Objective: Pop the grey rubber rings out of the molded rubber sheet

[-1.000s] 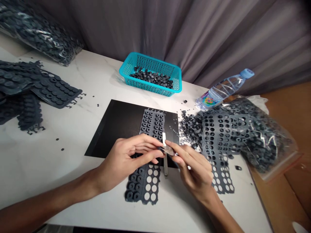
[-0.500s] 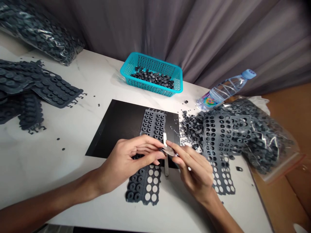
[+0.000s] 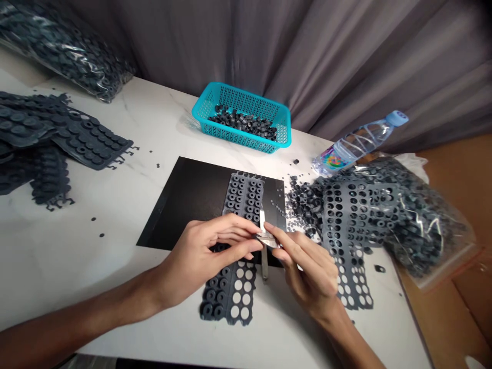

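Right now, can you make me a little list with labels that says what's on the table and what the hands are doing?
left hand: presses on the rubber strip, fingertips meeting the right hand
right hand: pinches a small metal blade tool at the strip
strip: lies across a black mat; near end has empty round holes
basket: turquoise, holds small dark rubber rings
right side: punched-out strips, loose rings, a plastic bag of rubber parts, a water bottle lying down
left side: stacked rubber sheets

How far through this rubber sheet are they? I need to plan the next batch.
Done: the near right columns of the grey rubber sheet are empty holes. In hand: both hands meet at a metal tool mid-sheet. Left: rings on the far half and near left columns.
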